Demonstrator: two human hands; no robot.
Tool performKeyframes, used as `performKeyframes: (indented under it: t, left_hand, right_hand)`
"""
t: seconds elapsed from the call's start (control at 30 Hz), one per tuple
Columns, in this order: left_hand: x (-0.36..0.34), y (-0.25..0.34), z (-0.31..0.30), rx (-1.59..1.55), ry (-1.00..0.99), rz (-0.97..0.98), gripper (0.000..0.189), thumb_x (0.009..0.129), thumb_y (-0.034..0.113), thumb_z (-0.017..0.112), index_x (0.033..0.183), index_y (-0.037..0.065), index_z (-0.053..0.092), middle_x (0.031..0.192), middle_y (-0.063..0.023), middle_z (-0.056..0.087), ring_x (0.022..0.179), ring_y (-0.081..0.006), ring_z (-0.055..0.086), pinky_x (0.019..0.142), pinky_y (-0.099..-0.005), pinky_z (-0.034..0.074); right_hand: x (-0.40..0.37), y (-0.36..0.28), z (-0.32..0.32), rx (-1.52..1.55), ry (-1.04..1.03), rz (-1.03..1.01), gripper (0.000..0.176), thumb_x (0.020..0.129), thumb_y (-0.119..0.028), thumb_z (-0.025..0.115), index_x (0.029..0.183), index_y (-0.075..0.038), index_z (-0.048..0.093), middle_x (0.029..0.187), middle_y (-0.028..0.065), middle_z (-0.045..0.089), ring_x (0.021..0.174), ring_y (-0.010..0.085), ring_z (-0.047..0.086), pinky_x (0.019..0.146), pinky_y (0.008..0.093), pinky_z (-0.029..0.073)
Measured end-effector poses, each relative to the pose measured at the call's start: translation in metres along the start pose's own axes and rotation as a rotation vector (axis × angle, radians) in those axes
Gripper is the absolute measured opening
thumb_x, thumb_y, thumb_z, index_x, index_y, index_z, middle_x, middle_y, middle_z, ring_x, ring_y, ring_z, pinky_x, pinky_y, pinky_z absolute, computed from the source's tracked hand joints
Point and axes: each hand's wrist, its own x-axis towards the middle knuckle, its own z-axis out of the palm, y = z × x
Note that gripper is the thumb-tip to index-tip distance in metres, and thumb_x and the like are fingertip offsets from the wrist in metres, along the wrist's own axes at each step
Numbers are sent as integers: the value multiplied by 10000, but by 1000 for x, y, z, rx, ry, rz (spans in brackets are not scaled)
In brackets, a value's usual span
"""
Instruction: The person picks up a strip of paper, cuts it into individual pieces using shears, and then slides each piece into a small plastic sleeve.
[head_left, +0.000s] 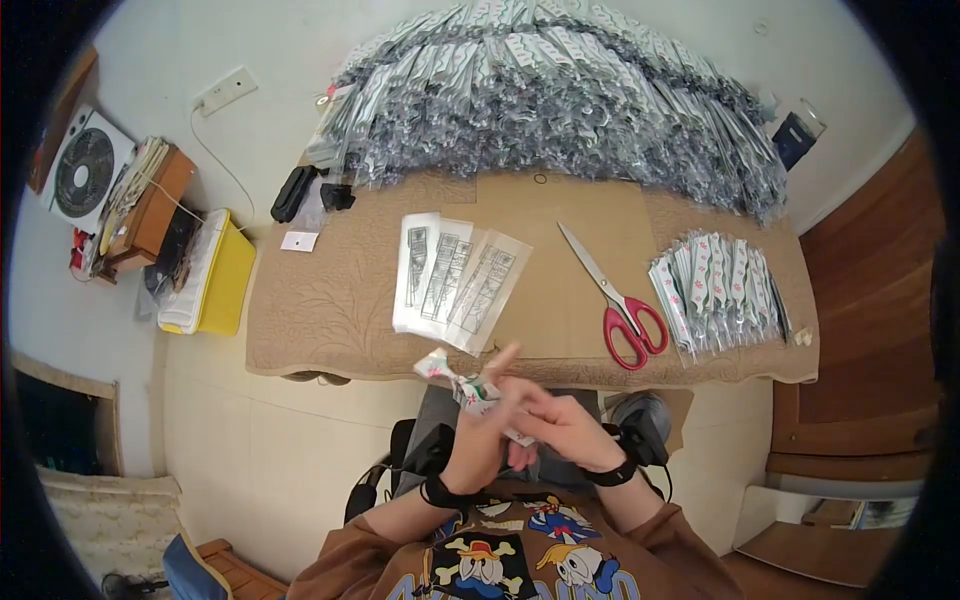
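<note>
- Nearest the camera, a brown shirt point(400, 560) carries cartoon ducks and large lettering, cut off and not fully readable
- The right hand point(478, 440) grasps a printed packet point(474, 398), white with green and pink, held above the lap in front of the bench point(350, 280); the left hand point(570, 430) meets it, its fingers blurred, so I cannot tell whether they are closed
- Clear wrappers hold similar printed strips in a large heap point(540, 100) at the back and a smaller bundle point(715, 290) at the right
- Three overlapping flat sleeves point(455, 280) show black line drawings, any writing too small to read
- Red-handled scissors point(612, 300) lie open between sleeves and bundle
- A yellow-and-white tub point(220, 280) stands left of the bench, its contents unclear
</note>
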Motion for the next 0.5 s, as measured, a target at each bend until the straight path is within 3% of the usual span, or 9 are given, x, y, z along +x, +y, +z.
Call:
performKeyframes:
  t: [0.07, 0.13, 0.2, 0.27, 0.33, 0.4, 0.43, 0.47, 0.5]
  left_hand:
    - [5, 1, -13, 163, -70, -62, 528, 902, 436, 369, 1225, 20, 402, 749, -68, 570, 660, -159, 536, 620, -300, 439]
    - [16, 14, -33, 245, -121, 288, 505, 914, 409, 349, 1213, 6, 410, 634, -61, 551, 668, -169, 557, 697, -346, 444]
    - [7, 60, -25, 146, 213, 411, 428, 930, 360, 327, 1165, 27, 458, 556, -43, 483, 578, -137, 494, 673, -337, 432]
    - [6, 88, -63, -349, 51, 423, 474, 913, 438, 327, 1154, 57, 474, 502, -18, 400, 527, -112, 423, 641, -315, 422]
    - [13, 77, -75, -401, -23, 382, 506, 897, 475, 334, 1164, 64, 463, 515, -15, 398, 526, -106, 416, 642, -301, 417]
    - [18, 70, -79, -503, -172, 296, 575, 865, 548, 348, 1185, 80, 442, 541, -9, 394, 525, -96, 401, 643, -273, 407]
    - [17, 56, -69, -495, -109, 234, 631, 838, 590, 356, 1199, 77, 426, 596, -10, 432, 534, -101, 413, 641, -253, 401]
    - [17, 38, -43, -485, -46, 174, 688, 810, 633, 364, 1212, 75, 410, 652, -12, 469, 543, -107, 425, 639, -234, 396]
    - [11, 26, -3, -428, 150, 191, 651, 818, 588, 408, 1217, 73, 407, 703, -19, 489, 582, -107, 437, 645, -223, 391]
  right_hand:
    - [-1, 7, -5, -9, 11, 56, 211, 875, -181, 505, 955, 6, 561, 769, 105, 635, 674, 123, 600, 614, 246, 467]
    - [-19, 9, -25, -547, -124, -287, 214, 871, -187, 515, 960, 1, 568, 809, 76, 642, 708, 107, 596, 641, 226, 457]
    - [-47, 5, -50, -685, -158, -61, 210, 870, -180, 515, 970, -5, 571, 822, 41, 648, 744, 98, 592, 649, 207, 441]
    - [-69, 4, -70, -614, -185, -48, 200, 866, -177, 519, 945, -3, 577, 809, 60, 647, 711, 110, 595, 623, 221, 445]
    - [-72, 6, -73, -540, -210, -40, 192, 862, -174, 524, 920, -1, 583, 796, 80, 646, 678, 123, 598, 598, 234, 450]
    - [-60, 7, -62, -242, -227, -492, 178, 866, -165, 515, 895, 0, 577, 748, 92, 637, 624, 127, 594, 552, 238, 447]
    - [-52, 6, -56, -90, -233, -715, 173, 867, -160, 511, 883, 1, 574, 724, 98, 632, 596, 130, 592, 529, 240, 446]
    - [-46, -5, -36, 34, -90, -457, 174, 873, -160, 503, 872, 2, 566, 699, 95, 623, 568, 129, 586, 504, 235, 441]
    - [-37, -18, -15, 156, 51, -197, 176, 878, -160, 496, 862, 3, 559, 674, 92, 614, 540, 129, 581, 480, 229, 437]
